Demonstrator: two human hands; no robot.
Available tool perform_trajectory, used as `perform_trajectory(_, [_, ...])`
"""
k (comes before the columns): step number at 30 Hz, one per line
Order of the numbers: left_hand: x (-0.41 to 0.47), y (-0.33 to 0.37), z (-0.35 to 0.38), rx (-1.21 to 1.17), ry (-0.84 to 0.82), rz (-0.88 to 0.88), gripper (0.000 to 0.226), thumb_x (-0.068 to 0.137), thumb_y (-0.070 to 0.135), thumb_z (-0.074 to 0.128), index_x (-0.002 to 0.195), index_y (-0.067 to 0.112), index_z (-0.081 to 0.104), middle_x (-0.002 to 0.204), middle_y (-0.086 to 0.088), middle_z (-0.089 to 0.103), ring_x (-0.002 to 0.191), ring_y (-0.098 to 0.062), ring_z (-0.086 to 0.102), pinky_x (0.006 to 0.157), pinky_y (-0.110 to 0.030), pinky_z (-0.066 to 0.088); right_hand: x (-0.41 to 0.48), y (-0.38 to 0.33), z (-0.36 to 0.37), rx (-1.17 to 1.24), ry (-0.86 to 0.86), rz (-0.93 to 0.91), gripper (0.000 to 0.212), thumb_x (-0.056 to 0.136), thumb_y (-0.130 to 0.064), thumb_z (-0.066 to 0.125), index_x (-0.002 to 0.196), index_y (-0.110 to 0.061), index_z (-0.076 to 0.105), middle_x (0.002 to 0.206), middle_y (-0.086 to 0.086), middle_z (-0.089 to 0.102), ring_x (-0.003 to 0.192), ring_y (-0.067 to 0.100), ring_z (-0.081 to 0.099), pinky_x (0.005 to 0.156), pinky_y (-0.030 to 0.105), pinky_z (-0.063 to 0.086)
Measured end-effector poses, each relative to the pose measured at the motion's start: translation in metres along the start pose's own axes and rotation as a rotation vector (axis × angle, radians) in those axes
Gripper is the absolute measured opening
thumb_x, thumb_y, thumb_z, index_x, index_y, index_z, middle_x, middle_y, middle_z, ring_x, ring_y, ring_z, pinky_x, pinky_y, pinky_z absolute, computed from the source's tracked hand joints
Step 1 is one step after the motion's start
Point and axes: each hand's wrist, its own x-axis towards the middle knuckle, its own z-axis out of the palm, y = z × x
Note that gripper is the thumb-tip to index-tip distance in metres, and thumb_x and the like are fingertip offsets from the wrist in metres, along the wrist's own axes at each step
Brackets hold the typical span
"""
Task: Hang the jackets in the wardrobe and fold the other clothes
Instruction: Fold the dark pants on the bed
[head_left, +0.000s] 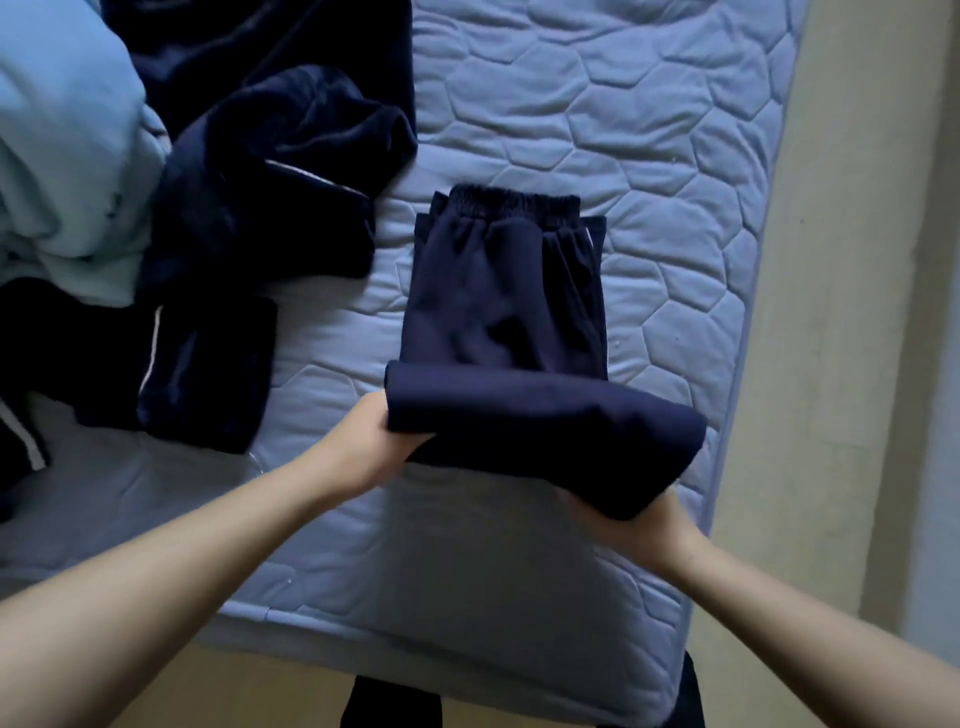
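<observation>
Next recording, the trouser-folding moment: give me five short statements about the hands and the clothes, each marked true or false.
1. The left hand and the right hand both hold the folded near end of the navy trousers. True.
2. The elastic waistband points toward the person. False: it lies at the far end, away from the person.
3. The trousers hang from a hanger. False: their far part lies flat on the quilted blue mattress.
4. Other dark clothes lie to the left of the trousers. True.
5. The light blue fabric lies at the mattress's right edge. False: it is at the upper left.
</observation>
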Motion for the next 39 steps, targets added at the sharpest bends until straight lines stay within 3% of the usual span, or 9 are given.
perform_trajectory(3, [0.017, 0.055, -0.006, -0.225, 0.063, 0.033, 0.033, 0.081, 0.05, 0.065, 0.081, 0.017, 0.068, 0.073, 0.009, 0.068, 0.072, -0.006, 0.062, 0.058, -0.021, 0.051, 0.033, -0.018, -0.015, 0.407, 0.217, 0.015, 0.036, 0.079, 0.005, 0.071, 0.077, -0.03, 0.063, 0.075, -0.009, 0.071, 0.071, -0.011, 0.058, 0.066, 0.009, 0.047])
perform_trajectory(7, [0.069, 0.09, -0.02, -0.239, 0.207, 0.135, 0.009, 0.092, 0.028, 0.058, 0.086, 0.028, 0.065, 0.075, 0.024, 0.07, 0.075, 0.009, 0.065, 0.062, -0.005, 0.045, 0.103, -0.032, -0.045, 0.629, 0.252, 0.037, 0.039, 0.086, 0.01, 0.061, 0.085, -0.028, 0.063, 0.083, -0.01, 0.069, 0.075, -0.013, 0.059, 0.071, 0.009, 0.049])
perform_trajectory(11, [0.118, 0.07, -0.024, -0.107, 0.245, -0.035, 0.021, 0.095, 0.017, 0.054, 0.115, 0.017, 0.06, 0.107, 0.005, 0.068, 0.1, -0.01, 0.061, 0.082, -0.017, 0.045, 0.152, -0.016, -0.051, 0.688, 0.127, 0.202, 0.029, 0.088, 0.008, 0.058, 0.116, -0.001, 0.059, 0.111, 0.008, 0.068, 0.106, 0.018, 0.062, 0.092, 0.031, 0.05])
perform_trajectory(17, [0.115, 0.034, -0.006, -0.204, 0.682, -0.015, 0.034, 0.098, 0.014, 0.049, 0.132, 0.008, 0.051, 0.12, 0.002, 0.057, 0.11, -0.008, 0.049, 0.079, 0.0, 0.032, 0.171, -0.017, -0.048, 0.704, 0.187, 0.016, 0.04, 0.085, 0.009, 0.058, 0.108, -0.024, 0.058, 0.096, -0.018, 0.069, 0.091, -0.004, 0.062, 0.079, 0.012, 0.047])
perform_trajectory(23, [0.134, 0.037, -0.013, 0.127, 0.536, -0.307, 0.038, 0.099, 0.03, 0.046, 0.123, 0.003, 0.058, 0.123, -0.026, 0.06, 0.116, -0.04, 0.052, 0.091, -0.038, 0.038, 0.177, -0.009, -0.027, 0.593, 0.225, 0.197, 0.037, 0.089, 0.002, 0.055, 0.115, -0.025, 0.051, 0.104, -0.022, 0.06, 0.086, -0.021, 0.055, 0.073, -0.001, 0.04])
perform_trajectory(26, [0.137, 0.043, -0.02, 0.115, 0.452, -0.422, 0.055, 0.097, 0.046, 0.044, 0.127, 0.003, 0.058, 0.129, -0.026, 0.056, 0.122, -0.039, 0.05, 0.099, -0.037, 0.038, 0.17, -0.006, -0.025, 0.543, 0.272, 0.247, 0.032, 0.088, -0.008, 0.061, 0.114, -0.024, 0.051, 0.102, -0.021, 0.06, 0.086, -0.019, 0.056, 0.075, 0.005, 0.044])
perform_trajectory(29, [0.117, 0.041, -0.018, 0.049, 0.365, -0.486, 0.066, 0.09, 0.06, 0.047, 0.123, 0.005, 0.061, 0.128, -0.021, 0.059, 0.12, -0.034, 0.053, 0.1, -0.037, 0.041, 0.155, -0.002, -0.025, 0.372, 0.321, 0.397, 0.031, 0.083, -0.029, 0.07, 0.108, -0.022, 0.053, 0.095, -0.014, 0.059, 0.085, 0.003, 0.057, 0.074, 0.024, 0.041])
perform_trajectory(35, [0.064, 0.02, -0.019, -0.315, 0.112, -0.305, 0.025, 0.088, 0.036, 0.064, 0.104, 0.018, 0.067, 0.101, 0.006, 0.074, 0.095, -0.012, 0.066, 0.069, -0.016, 0.049, 0.136, -0.002, -0.032, 0.406, 0.383, 0.387, 0.028, 0.077, -0.034, 0.075, 0.096, -0.029, 0.055, 0.082, -0.014, 0.064, 0.074, -0.002, 0.06, 0.067, 0.02, 0.045])
perform_trajectory(39, [0.049, 0.004, -0.015, -0.218, 0.004, -0.185, 0.035, 0.077, 0.024, 0.076, 0.11, 0.024, 0.063, 0.104, 0.011, 0.072, 0.099, -0.002, 0.065, 0.083, -0.021, 0.05, 0.114, 0.004, -0.029, 0.535, -0.041, 0.341, 0.017, 0.079, -0.027, 0.076, 0.093, -0.028, 0.065, 0.09, -0.013, 0.073, 0.086, 0.001, 0.068, 0.07, 0.015, 0.051])
